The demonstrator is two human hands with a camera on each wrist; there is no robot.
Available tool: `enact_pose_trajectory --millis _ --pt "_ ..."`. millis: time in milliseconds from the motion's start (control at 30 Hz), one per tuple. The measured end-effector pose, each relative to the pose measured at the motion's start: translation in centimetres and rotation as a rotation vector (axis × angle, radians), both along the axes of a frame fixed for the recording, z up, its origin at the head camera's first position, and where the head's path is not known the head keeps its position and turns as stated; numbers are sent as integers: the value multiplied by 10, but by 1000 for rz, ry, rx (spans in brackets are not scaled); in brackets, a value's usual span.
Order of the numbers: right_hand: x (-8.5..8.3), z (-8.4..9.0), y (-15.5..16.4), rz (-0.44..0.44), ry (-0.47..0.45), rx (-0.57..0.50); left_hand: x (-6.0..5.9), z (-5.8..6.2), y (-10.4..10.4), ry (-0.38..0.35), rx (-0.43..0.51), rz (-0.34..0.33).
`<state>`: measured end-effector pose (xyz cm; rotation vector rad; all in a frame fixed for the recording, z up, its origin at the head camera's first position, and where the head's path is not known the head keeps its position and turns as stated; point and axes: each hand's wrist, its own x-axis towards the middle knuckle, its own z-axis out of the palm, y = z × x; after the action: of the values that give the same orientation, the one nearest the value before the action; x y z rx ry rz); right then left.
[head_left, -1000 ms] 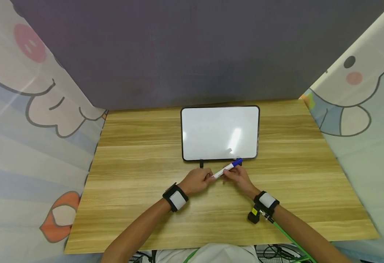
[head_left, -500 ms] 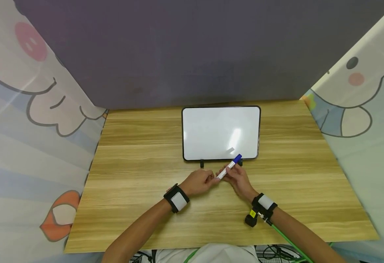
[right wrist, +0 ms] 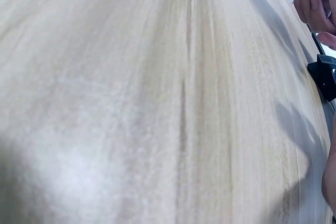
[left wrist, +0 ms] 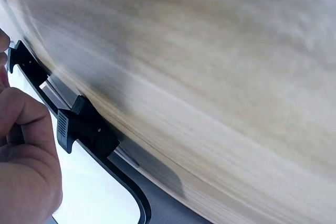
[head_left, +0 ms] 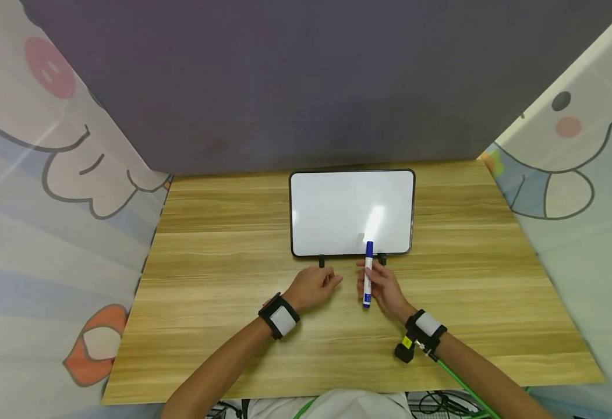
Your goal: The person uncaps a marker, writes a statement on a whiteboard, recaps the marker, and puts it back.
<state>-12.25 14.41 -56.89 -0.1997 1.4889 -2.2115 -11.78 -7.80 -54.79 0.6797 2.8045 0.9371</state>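
A white marker with a blue cap and a blue end [head_left: 368,279] is held in my right hand [head_left: 386,291], pinched between thumb and fingers. Its cap points toward the whiteboard [head_left: 337,212] and overlaps the lower frame in the head view. To the left of the marker, my left hand [head_left: 311,288] has curled fingers and a gap separates it from the marker. In the left wrist view, bent fingers [left wrist: 26,114] show at the left edge with nothing visible in them. The marker is out of sight in both wrist views.
The black-framed whiteboard rests on two black feet, the left foot [head_left: 321,261] and the right foot [head_left: 382,259], at the back of the wooden table [head_left: 222,233]. Behind it rises a dark grey panel [head_left: 306,87]. Cartoon-printed curtains [head_left: 33,244] flank the table.
The marker has swung from a slant to nearly straight toward the board, and its lower end has come away from my left hand. It stays in my right hand.
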Motion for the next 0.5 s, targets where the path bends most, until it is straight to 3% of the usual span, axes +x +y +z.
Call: enact_pose_trajectory --millis 233,367,500 --pt "-3 -1 3 105 55 36 0 1 -3 22 14 27" --pt "-5 4 2 161 168 243 -2 2 -4 29 30 47" --pt "-2 21 -2 215 352 454 -3 2 -5 37 51 60"
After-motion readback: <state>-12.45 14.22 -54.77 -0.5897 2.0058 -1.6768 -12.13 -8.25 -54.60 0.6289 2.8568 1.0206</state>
